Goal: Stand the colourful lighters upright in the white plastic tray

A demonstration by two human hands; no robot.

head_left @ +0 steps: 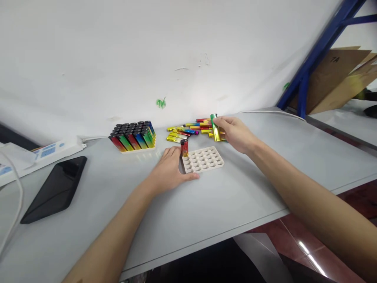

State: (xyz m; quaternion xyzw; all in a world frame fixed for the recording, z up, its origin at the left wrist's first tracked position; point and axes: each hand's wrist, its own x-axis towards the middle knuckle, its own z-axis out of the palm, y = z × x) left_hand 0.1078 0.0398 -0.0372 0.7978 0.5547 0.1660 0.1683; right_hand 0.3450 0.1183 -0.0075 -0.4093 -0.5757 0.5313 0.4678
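A green-to-yellow metallic lighter is pinched upright between the thumb and fingers of my right hand, just above the far part of the table. My left hand grips the left end of a white tray with rows of slots, its thumb along the near edge. One red lighter with a black top stands in the tray's far left corner; the other slots hold nothing. Behind the tray lies a loose pile of shiny lighters in yellow, red and blue, partly hidden by my right hand.
Left of the tray stands a second tray packed with upright black-topped lighters. Further left lie a black phone and a white power strip with cables. A white wall rises behind the table; a blue metal frame and cardboard are at the right.
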